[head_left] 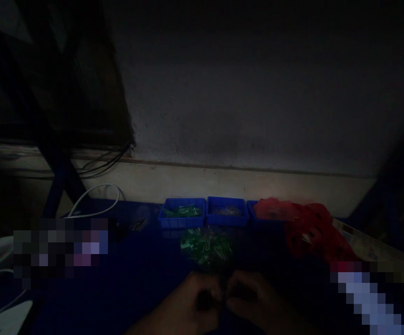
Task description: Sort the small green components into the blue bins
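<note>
Both hands are close together over the blue tabletop (118, 288), low in the middle of the view. My left hand (195, 302) has its thumb and fingers curled into a pinch. Opposite it, my right hand (252, 298) is curled the same way, its fingertips almost meeting the left ones. Whatever lies between the fingertips is dark and too small to make out. Just beyond the hands is a loose pile of small green and clear pieces (207, 246). Behind the pile stand a blue bin with green pieces (182, 225) and a second blue bin (227, 221) with small pale pieces.
A third blue bin (254, 218) is partly covered by pink-red material, with a red mesh bag (322, 228) beside it. A white cable (97, 186) loops at the left. Blue frame posts (30, 107) and a wall (250, 107) bound the table. The light is dim.
</note>
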{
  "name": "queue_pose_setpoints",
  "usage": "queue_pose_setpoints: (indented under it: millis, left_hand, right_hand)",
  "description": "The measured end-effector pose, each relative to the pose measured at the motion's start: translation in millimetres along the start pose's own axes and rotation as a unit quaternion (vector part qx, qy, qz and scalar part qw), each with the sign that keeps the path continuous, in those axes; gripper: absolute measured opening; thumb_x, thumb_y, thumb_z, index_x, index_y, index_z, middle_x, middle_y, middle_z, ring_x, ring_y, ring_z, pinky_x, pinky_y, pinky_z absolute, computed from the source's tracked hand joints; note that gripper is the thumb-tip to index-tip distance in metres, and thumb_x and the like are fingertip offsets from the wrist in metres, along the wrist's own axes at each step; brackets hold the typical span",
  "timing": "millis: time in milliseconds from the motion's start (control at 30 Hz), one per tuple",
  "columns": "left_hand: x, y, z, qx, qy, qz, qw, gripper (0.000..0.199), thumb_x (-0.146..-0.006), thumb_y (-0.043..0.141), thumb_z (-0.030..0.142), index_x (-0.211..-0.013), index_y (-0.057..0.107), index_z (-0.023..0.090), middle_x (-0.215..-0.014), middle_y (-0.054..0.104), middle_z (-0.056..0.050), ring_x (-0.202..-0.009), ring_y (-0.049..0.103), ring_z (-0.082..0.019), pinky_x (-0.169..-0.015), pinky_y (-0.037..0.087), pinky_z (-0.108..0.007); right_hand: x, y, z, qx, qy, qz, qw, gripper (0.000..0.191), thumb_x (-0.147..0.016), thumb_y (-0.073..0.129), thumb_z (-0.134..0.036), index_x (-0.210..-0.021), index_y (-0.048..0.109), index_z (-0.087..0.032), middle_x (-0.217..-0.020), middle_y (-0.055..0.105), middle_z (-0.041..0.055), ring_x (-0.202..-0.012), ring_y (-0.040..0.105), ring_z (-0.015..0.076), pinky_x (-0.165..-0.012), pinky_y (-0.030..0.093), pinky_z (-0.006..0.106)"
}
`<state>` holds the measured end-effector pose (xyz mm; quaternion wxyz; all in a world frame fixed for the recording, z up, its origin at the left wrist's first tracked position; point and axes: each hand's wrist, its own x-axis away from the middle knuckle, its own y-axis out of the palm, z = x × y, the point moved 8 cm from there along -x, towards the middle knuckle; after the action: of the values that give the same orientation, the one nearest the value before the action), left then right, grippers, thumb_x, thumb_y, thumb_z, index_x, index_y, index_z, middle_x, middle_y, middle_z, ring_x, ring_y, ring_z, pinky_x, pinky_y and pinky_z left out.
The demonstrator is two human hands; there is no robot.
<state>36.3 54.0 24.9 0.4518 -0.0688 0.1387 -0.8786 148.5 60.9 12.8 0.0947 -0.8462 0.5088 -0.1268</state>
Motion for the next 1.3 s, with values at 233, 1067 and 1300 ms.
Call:
queue_pose_setpoints:
  millis: [233, 1067, 1300]
  left_hand:
    - [-1.8, -1.9, -0.1, -0.025, -0.027, 0.038, 0.999, 0.012, -0.066, 0.054, 0.009, -0.074, 0.060, 0.015, -0.076, 0.059, 0.000, -0.073, 0.053, -0.017, -0.067, 0.041, -0.026]
    - [-10.5, 2.3, 3.7, 0.121, 0.025, -0.007, 0.992, 0.012, -0.070, 0.052, 0.005, -0.074, 0.057, 0.016, -0.074, 0.057, 0.002, -0.070, 0.051, -0.014, -0.066, 0.041, -0.025]
    - [-10.1, -0.2, 1.1, 0.137, 0.018, 0.002, 0.990, 0.012, -0.067, 0.053, 0.004, -0.072, 0.056, 0.015, -0.072, 0.055, 0.002, -0.068, 0.050, -0.014, -0.063, 0.039, -0.025]
  right_hand:
    - [-1.7, 2.3, -1.7, 0.011, 0.016, 0.000, 1.000, 0.007, -0.066, 0.061, -0.021, -0.062, 0.056, -0.018, -0.061, 0.048, -0.0052, -0.062, 0.046, 0.0129, -0.059, 0.033, 0.025]
    - [-3.7, 3.9, -5.0, -0.122, -0.041, -0.023, 0.991, 0.006, -0.074, 0.060, -0.021, -0.076, 0.056, -0.018, -0.065, 0.058, -0.0026, -0.059, 0.055, 0.0118, -0.055, 0.043, 0.024]
    - [-3.6, 0.7, -9.8, -0.114, -0.031, -0.023, 0.993, 0.009, -0.072, 0.062, -0.023, -0.076, 0.055, -0.018, -0.064, 0.059, -0.0026, -0.059, 0.054, 0.0116, -0.054, 0.040, 0.023]
